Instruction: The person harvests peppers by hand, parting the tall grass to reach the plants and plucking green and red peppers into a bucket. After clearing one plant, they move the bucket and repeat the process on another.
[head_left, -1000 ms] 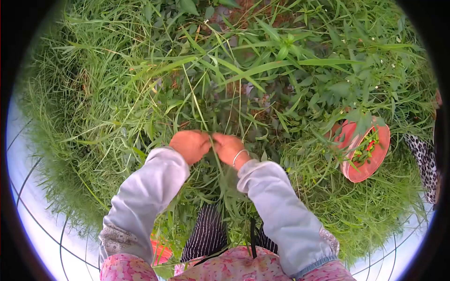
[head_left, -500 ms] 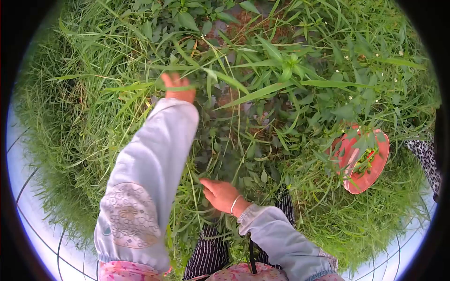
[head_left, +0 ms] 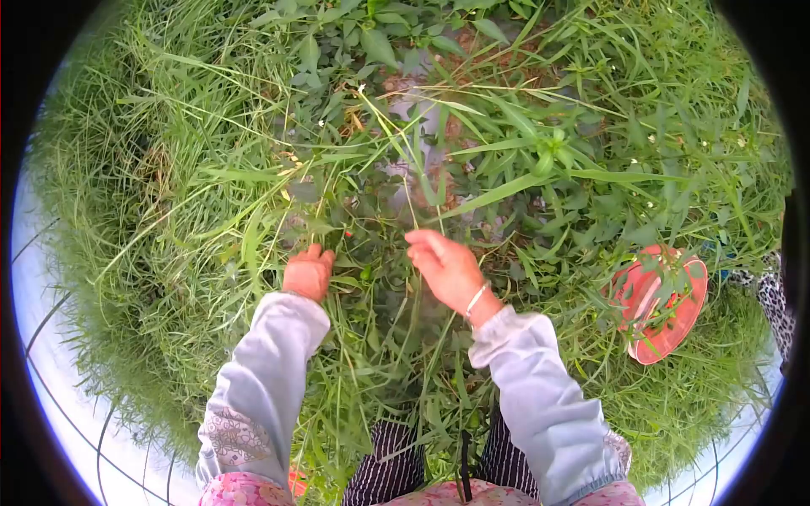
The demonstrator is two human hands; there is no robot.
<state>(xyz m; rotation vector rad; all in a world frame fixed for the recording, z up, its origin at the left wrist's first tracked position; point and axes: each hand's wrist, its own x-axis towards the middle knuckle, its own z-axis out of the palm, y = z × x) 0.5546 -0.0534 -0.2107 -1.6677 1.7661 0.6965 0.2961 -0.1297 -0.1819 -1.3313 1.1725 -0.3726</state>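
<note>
1. Slender grass stems point(head_left: 410, 202) stand just above the fingertips of the right hand point(head_left: 445, 268), long axis running roughly up and down the view; this hand is nearer to them than the left.
2. The right hand's fingers bend loosely toward the upper left; whether they pinch a stem, I cannot tell.
3. The left hand point(head_left: 308, 273) lies curled among green foliage, its fingertips partly lost in leaves, so its grip cannot be told.
4. A small red spot point(head_left: 348, 234) shows between the hands, nearer the left, too tiny to identify.
5. Around them, narrow, ribbon-like grass blades tangle with broader, pointed, smooth leaves.
6. A smooth, rigid bangle point(head_left: 477, 299) circles the right wrist; both sleeves are pale, soft, wrinkled cloth.
7. Well off to the right, a round red bucket point(head_left: 677, 333) tilts in the grass, leaves crossing its mouth.
</note>
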